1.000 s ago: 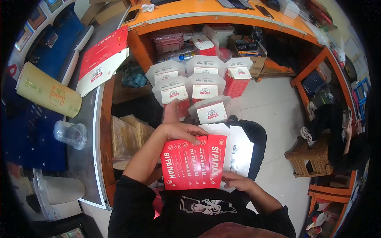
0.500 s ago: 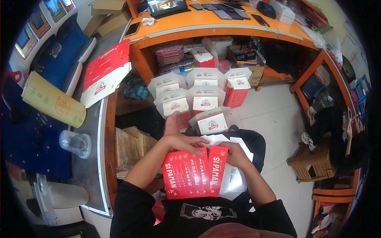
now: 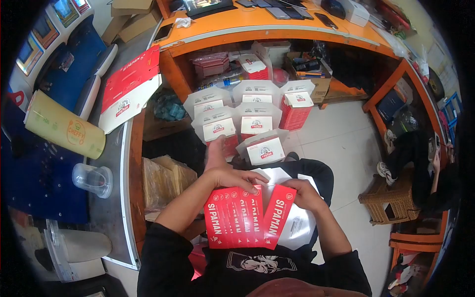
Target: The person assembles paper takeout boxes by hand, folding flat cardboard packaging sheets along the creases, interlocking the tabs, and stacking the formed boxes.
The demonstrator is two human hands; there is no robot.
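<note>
A fanned stack of flattened red "SI PAMAN" cartons point(image 3: 230, 222) lies in my lap, with my left hand point(image 3: 237, 178) closed on its top edge, thumb on the printed face. My right hand point(image 3: 308, 194) grips one flat red carton point(image 3: 280, 214), tilted to the right and a little apart from the fan. White panels point(image 3: 299, 225) of the cartons spread out beneath and beside my right hand. Beyond my hands, several stacks of cartons with white tops stand on the floor, the nearest a white-topped stack point(image 3: 265, 151).
An orange desk point(image 3: 277, 32) holds phones and a tablet. On the grey counter point(image 3: 118, 163) at left are a flat red-and-white carton point(image 3: 129, 89), a yellow roll point(image 3: 64, 123) and clear cups point(image 3: 93, 179). A person's shoe point(image 3: 385, 173) is near a woven brown box point(image 3: 388, 200).
My right hand has moved slightly right with its carton, which now leans more. A wider gap shows between it and the fan. My left hand stays on the stack.
</note>
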